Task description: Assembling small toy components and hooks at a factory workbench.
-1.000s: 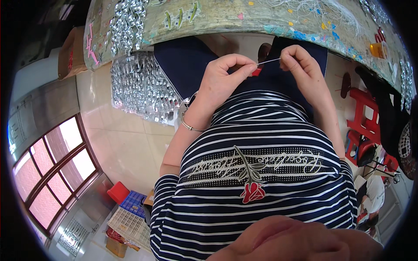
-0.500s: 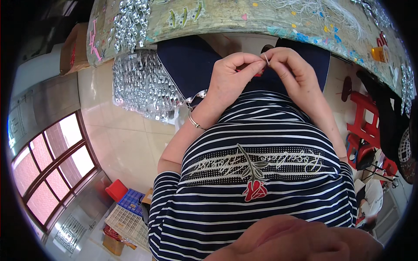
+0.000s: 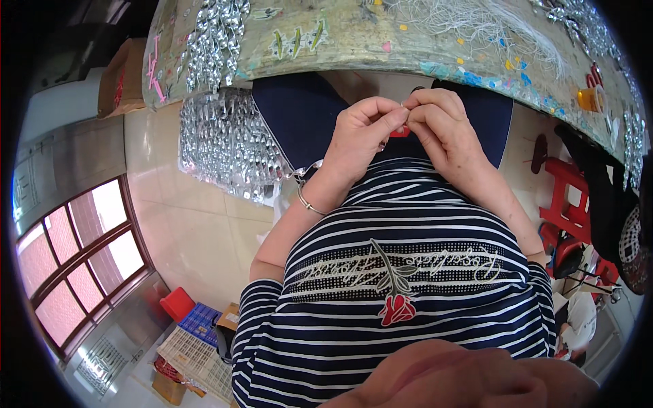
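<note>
Over my lap, just in front of the table edge, my left hand and my right hand meet at their fingertips. Thumb and forefinger are pinched together on each hand. Between the tips shows a short bit of thin white thread; most of it is covered by the fingers. A small red piece peeks out below the fingertips, and I cannot tell whether a hand holds it or it lies on my lap. Other fingers of both hands are curled in.
A worn table spans the front, bearing silver twisted strips, leaf-shaped patches, a heap of white threads and a yellow cup. More silver strips in clear plastic hang at left. A red stool stands right.
Both hands have come slightly nearer my body and a little left, their fingertips still together. Less of the white thread shows between them. The whole view has shifted slightly.
</note>
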Action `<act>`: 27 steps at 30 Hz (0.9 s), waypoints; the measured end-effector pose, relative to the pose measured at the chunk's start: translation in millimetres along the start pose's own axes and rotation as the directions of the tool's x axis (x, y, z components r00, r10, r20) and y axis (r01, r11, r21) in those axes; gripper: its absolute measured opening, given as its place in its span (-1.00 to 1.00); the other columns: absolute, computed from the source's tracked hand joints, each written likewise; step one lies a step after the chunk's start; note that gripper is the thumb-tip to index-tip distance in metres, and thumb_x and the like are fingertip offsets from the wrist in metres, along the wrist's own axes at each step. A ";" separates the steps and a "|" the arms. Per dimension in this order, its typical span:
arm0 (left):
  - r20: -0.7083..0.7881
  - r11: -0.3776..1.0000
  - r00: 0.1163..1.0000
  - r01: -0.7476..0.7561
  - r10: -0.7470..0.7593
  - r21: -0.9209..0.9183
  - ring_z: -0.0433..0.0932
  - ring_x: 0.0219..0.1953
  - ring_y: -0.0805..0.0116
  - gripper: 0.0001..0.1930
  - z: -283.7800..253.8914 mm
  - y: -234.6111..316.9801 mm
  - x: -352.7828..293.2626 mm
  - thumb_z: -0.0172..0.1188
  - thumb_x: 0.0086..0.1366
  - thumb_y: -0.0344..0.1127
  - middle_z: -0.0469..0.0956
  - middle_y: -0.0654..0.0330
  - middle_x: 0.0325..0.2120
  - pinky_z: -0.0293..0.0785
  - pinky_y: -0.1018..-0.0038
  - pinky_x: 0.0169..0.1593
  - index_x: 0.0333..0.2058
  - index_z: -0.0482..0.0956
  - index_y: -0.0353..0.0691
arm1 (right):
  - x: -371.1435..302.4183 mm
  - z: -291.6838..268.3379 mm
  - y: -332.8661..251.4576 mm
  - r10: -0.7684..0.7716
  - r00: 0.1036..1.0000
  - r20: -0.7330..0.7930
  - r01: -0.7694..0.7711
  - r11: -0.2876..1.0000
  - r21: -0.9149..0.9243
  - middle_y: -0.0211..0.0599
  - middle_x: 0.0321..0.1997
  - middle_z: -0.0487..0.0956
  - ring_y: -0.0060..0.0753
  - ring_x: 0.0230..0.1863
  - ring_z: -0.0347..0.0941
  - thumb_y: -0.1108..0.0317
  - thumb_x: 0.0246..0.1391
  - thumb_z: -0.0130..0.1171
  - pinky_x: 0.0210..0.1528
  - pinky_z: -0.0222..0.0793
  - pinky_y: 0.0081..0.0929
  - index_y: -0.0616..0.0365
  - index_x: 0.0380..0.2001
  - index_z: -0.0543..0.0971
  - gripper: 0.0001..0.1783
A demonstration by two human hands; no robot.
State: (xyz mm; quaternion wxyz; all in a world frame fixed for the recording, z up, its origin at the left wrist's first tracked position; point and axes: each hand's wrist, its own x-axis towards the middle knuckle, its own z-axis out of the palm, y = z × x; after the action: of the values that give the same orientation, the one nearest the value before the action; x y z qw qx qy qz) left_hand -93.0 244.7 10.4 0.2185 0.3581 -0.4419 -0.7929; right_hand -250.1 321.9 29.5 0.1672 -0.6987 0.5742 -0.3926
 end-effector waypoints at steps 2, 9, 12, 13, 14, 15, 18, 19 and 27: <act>-0.014 0.997 1.000 -0.022 0.023 0.069 0.50 -0.44 0.66 -0.89 0.0 1.6 -2.1 0.19 0.23 -0.35 0.56 0.32 -0.48 0.28 0.75 -0.47 -0.33 0.57 -0.26 | -2.0 0.7 -1.0 0.024 1.000 -0.003 -0.024 1.000 0.016 -0.21 -0.13 0.43 -0.17 -0.06 0.33 0.57 -0.01 0.11 0.01 0.25 -0.38 0.20 -0.36 0.46 -0.89; 0.029 0.944 0.976 -0.217 0.217 0.248 0.49 -0.41 0.62 -0.90 -0.7 -0.8 -0.5 0.17 0.24 -0.40 0.55 0.29 -0.48 0.42 0.66 -0.30 -0.38 0.54 -0.32 | -7.5 3.8 6.1 0.201 0.979 -0.029 -0.194 0.967 0.166 -0.21 -0.17 0.45 -0.16 -0.09 0.37 0.49 0.06 0.07 -0.04 0.29 -0.40 0.21 -0.38 0.45 -0.95; 0.065 0.901 0.957 -0.288 0.283 0.323 0.48 -0.42 0.61 -0.91 -3.3 -2.7 -1.3 0.17 0.23 -0.40 0.54 0.30 -0.49 0.41 0.66 -0.32 -0.40 0.53 -0.31 | -10.8 5.1 10.9 0.272 0.962 0.036 -0.270 0.918 0.291 -0.28 -0.15 0.40 -0.44 -0.12 0.34 0.48 0.14 0.02 -0.06 0.25 -0.59 0.23 -0.35 0.43 -0.95; 0.080 0.880 0.954 -0.299 0.290 0.370 0.48 -0.42 0.61 -0.91 -3.9 -3.6 -1.5 0.17 0.23 -0.40 0.54 0.30 -0.49 0.40 0.66 -0.33 -0.40 0.54 -0.30 | -12.2 5.9 13.3 0.324 0.942 0.091 -0.335 0.872 0.356 -0.30 -0.17 0.39 -0.48 -0.14 0.33 0.46 0.16 0.01 -0.07 0.24 -0.61 0.23 -0.35 0.42 -0.93; 0.095 0.855 0.950 -0.309 0.297 0.416 0.48 -0.43 0.60 -0.91 -4.1 -4.0 -1.6 0.17 0.22 -0.40 0.54 0.30 -0.49 0.40 0.66 -0.33 -0.41 0.54 -0.30 | -12.3 6.2 15.0 0.370 0.917 0.149 -0.398 0.818 0.416 -0.33 -0.18 0.38 -0.52 -0.15 0.31 0.43 0.17 0.00 -0.08 0.24 -0.62 0.23 -0.34 0.42 -0.91; 0.098 0.855 0.950 -0.310 0.297 0.415 0.48 -0.43 0.60 -0.91 -4.0 -3.7 -0.6 0.17 0.22 -0.40 0.54 0.30 -0.49 0.40 0.66 -0.33 -0.41 0.54 -0.30 | -10.5 5.6 15.8 0.372 0.917 0.147 -0.398 0.818 0.415 -0.33 -0.18 0.38 -0.52 -0.15 0.31 0.43 0.17 0.00 -0.08 0.24 -0.62 0.23 -0.34 0.42 -0.91; 0.094 0.871 0.954 -0.297 0.283 0.392 0.45 -0.45 0.62 -0.90 -3.9 -4.0 -0.7 0.18 0.22 -0.38 0.54 0.32 -0.50 0.38 0.67 -0.36 -0.42 0.55 -0.29 | -7.5 5.8 14.0 0.440 0.864 0.246 -0.501 0.695 0.516 -0.37 -0.21 0.38 -0.56 -0.17 0.30 0.42 0.19 -0.02 -0.10 0.24 -0.63 0.24 -0.34 0.41 -0.90; 0.085 0.895 0.966 -0.257 0.243 0.365 0.44 -0.46 0.63 -0.89 -4.4 -4.4 -1.2 0.18 0.22 -0.37 0.54 0.32 -0.50 0.37 0.67 -0.37 -0.42 0.55 -0.28 | -7.6 7.4 14.0 0.417 0.886 0.202 -0.459 0.733 0.502 -0.36 -0.21 0.38 -0.54 -0.18 0.30 0.43 0.18 -0.01 -0.10 0.24 -0.62 0.24 -0.35 0.41 -0.91; 0.070 0.974 0.990 -0.134 0.123 0.181 0.41 -0.48 0.65 -0.88 -4.9 -7.3 -2.7 0.21 0.21 -0.34 0.55 0.33 -0.51 0.33 0.68 -0.41 -0.41 0.58 -0.27 | -3.4 10.4 10.0 0.296 0.954 0.046 -0.294 0.897 0.331 -0.32 -0.25 0.39 -0.45 -0.21 0.34 0.49 0.13 0.04 -0.10 0.25 -0.60 0.24 -0.37 0.42 -0.95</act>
State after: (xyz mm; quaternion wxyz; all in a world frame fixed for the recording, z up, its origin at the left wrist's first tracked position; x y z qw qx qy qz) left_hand -87.8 247.5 3.4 0.2221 0.3241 -0.5424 -0.7426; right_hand -249.3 320.0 14.9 0.3391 -0.5641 0.5988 -0.4562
